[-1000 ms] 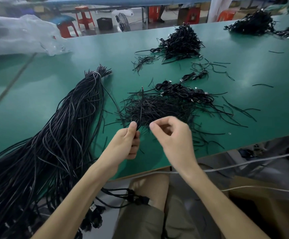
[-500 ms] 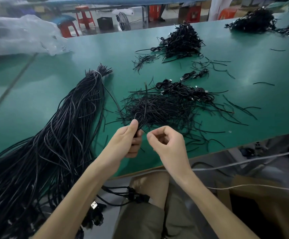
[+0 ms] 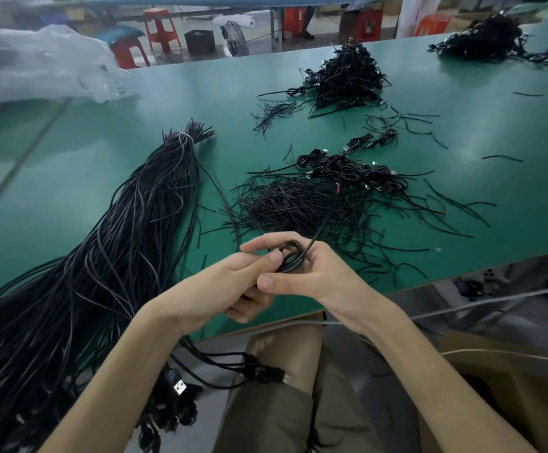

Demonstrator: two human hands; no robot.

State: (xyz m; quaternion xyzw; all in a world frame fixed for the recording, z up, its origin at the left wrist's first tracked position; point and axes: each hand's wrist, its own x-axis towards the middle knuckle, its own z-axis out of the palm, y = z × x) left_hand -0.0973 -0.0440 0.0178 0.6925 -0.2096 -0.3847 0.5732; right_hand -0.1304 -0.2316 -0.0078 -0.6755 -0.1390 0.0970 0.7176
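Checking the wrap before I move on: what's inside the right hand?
A small coiled cable, black, held between the right hand and the left hand, whose thumb presses on it. A thin strand leads up toward the loose pile. The coil's lower part is hidden by both hands.
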